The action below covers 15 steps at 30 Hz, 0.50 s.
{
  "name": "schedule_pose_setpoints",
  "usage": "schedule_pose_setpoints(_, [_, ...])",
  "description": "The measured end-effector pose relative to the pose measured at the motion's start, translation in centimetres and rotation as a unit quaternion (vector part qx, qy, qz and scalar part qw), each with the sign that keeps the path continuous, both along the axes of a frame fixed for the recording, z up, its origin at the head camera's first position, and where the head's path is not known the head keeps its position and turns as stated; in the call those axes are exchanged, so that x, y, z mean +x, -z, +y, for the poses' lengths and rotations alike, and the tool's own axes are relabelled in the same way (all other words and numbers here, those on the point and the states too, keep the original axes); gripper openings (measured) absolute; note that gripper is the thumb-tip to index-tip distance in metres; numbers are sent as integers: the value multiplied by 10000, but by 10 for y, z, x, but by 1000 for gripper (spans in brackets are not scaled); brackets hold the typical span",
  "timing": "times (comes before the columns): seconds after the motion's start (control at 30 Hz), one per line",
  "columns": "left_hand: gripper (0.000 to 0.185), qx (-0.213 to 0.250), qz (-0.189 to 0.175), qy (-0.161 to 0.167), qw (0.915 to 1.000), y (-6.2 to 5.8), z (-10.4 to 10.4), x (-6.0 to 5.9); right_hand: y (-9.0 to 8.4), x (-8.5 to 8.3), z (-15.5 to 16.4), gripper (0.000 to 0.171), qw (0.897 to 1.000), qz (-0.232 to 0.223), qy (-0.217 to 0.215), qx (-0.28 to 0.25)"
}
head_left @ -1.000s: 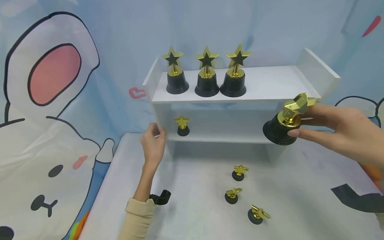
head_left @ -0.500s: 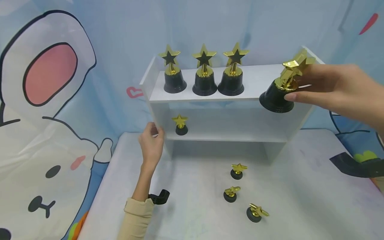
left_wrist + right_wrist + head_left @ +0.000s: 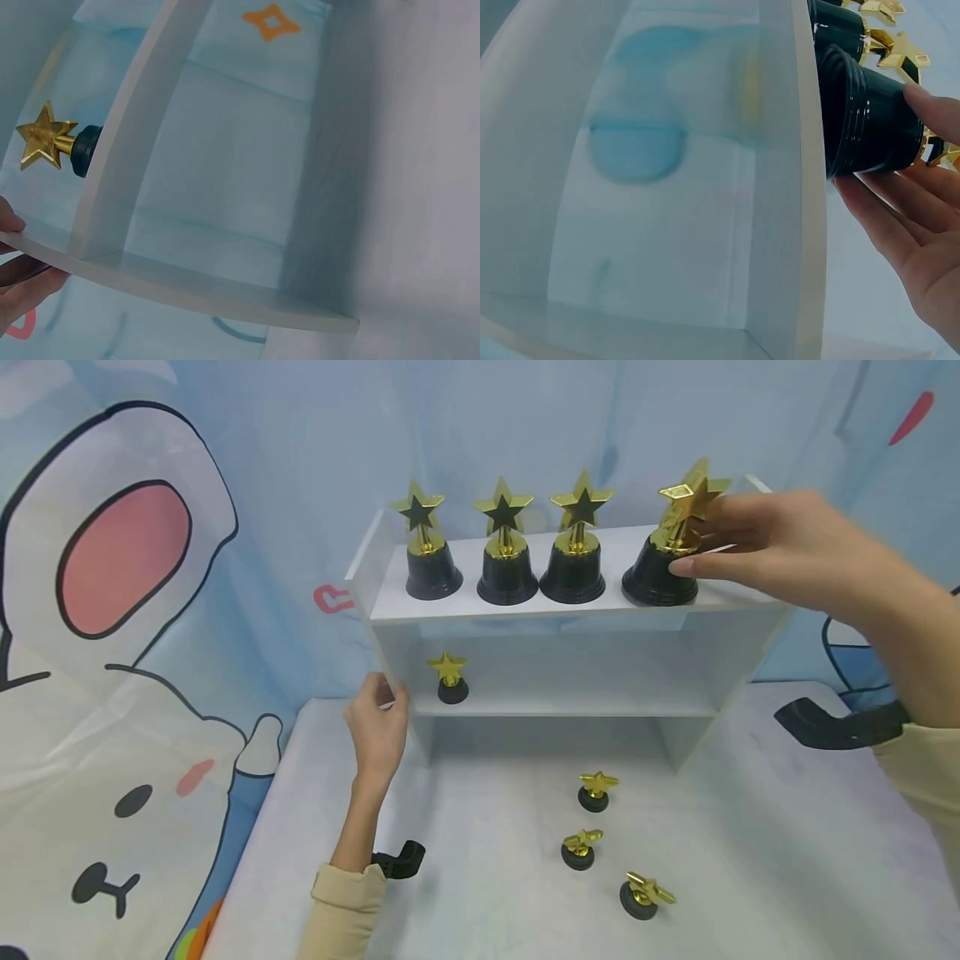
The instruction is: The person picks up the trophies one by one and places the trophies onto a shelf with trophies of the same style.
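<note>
Trophy number four, a large gold star on a black bell-shaped base, stands at the right end of a row on the top board of a white shelf, its base down on the board near the front edge. The right hand has it by the star and the neck: thumb under the gold collar, fingers curled behind the star, so the grip is a light pinch from the side that leaves the base free to sit flat. In the right wrist view the fingers lie along the black base.

To that hand's left stand three large trophies just like it, upright, close side by side, stars facing forward; the held one lines up with them, a small gap apart.

Across the shelf, the left hand grips the front edge of the left side wall, fingers curled round the panel, likely steadying the unit. Just right of that hand, on the lower board, stands one small trophy. Nearer the person than both hands, three more small trophies lie or stand loose on the table, one tipped over.
</note>
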<state>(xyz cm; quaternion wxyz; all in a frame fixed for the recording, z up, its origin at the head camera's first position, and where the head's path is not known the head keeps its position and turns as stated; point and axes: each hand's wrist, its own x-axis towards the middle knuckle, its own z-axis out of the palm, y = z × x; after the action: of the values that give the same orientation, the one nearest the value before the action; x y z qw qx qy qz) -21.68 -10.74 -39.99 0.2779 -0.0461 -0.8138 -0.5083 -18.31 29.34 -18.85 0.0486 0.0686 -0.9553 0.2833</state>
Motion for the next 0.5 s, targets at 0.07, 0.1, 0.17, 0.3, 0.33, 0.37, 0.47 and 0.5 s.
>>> schedule_pose_setpoints(0.07, [13, 0, 33, -2, 10000, 0, 0, 0, 0, -4, -2, 68, 10000, -14, -36, 37])
schedule_pose_setpoints(0.1, [13, -5, 51, -4, 10000, 0, 0, 0, 0, -6, -2, 68, 10000, -11, -54, 63])
schedule_pose_setpoints(0.17, [13, -18, 74, -9, 10000, -1, -1, 0, 0, -9, -4, 66, 9999, 7, -93, 132])
schedule_pose_setpoints(0.3, [13, 0, 54, 9, 10000, -1, -2, 1, 2, -15, -5, 65, 9997, -38, -195, 136])
schedule_pose_setpoints(0.33, [13, 4, 34, 11, 10000, -1, -2, 2, 3, -16, -4, 65, 9997, -45, -206, 121])
schedule_pose_setpoints(0.37, [13, 9, 22, 17, 10000, 0, -2, 2, 3, -17, -4, 65, 9997, -49, -222, 96])
schedule_pose_setpoints(0.47, [13, 10, -7, 7, 10000, 0, -3, 4, 5, -19, -3, 64, 9997, -27, -237, 8])
schedule_pose_setpoints(0.5, [13, 5, -3, 1, 10000, 0, -3, 4, 6, -20, -3, 64, 9997, -6, -226, -6])
